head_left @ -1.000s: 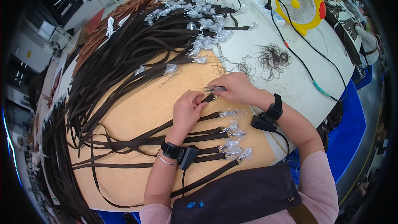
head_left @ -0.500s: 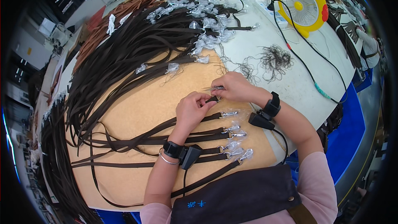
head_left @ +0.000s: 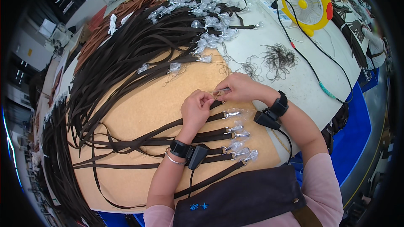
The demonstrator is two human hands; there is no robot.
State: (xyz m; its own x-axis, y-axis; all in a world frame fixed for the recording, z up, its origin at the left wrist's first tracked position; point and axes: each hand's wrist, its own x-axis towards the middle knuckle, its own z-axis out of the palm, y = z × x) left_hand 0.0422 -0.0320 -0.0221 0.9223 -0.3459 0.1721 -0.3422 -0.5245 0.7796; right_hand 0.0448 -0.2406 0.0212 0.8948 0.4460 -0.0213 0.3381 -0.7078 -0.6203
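1. Your left hand point(head_left: 196, 108) pinches a dark strap point(head_left: 216, 104) close to its end, thumb against fingers, above the tan sheet point(head_left: 164, 96).
2. Your right hand point(head_left: 240, 87) grips small metal snips point(head_left: 221, 90), their blades pointing toward your left fingertips.
3. That strap end sits between your two hands, just below the snips; your fingers cover much of it, so I can't quite tell whether the blades touch it.
4. Nearer to you, more dark straps lie across the sheet, running under your left forearm, with metal clips point(head_left: 242, 134) in clear wrap at their right ends.
5. Beyond your left hand is a large heap of dark straps point(head_left: 139, 42), many ending in wrapped clips.
6. On the white worktop point(head_left: 290, 88), past your right hand, lies a tangle of dark thread point(head_left: 280, 61), with a yellow fan point(head_left: 302, 4) farther back.
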